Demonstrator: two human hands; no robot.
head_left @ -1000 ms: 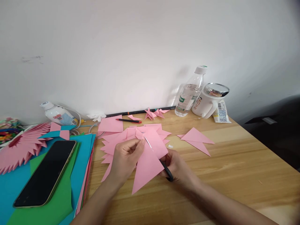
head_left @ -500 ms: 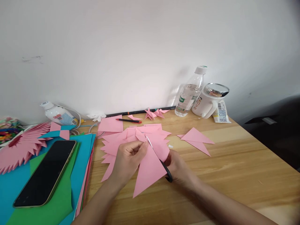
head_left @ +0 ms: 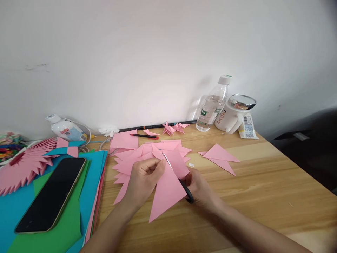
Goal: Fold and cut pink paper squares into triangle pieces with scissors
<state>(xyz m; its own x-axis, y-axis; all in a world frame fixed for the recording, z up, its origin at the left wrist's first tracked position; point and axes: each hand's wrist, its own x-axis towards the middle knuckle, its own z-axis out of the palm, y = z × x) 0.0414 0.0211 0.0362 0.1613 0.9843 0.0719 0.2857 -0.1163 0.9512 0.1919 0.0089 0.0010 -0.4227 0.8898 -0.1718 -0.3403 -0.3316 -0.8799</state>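
A sheet of pink paper (head_left: 167, 195) is pinched by its upper corner between the thumb and fingers of my left hand (head_left: 146, 177). My right hand (head_left: 197, 186) is closed on a pair of black-handled scissors (head_left: 187, 193). Their silver blade runs along the paper, its tip close to my left thumb. To the right of the blade a flap of the pink sheet stands apart from the rest. Part of the scissors is hidden beneath the paper. Behind my hands lies a heap of pink pointed paper pieces (head_left: 125, 165).
A phone (head_left: 51, 193) rests on coloured paper (head_left: 93, 182) at the left. Cut pink triangles (head_left: 222, 158) lie to the right. Against the wall are a water bottle (head_left: 212, 109), a white mug (head_left: 228, 117) and a white bottle (head_left: 67, 130). A pen (head_left: 143, 135) lies behind the heap.
The scissor tip has shifted slightly left and up along the pink paper. The flap right of the blade hangs a little differently. My left hand has stayed almost still.
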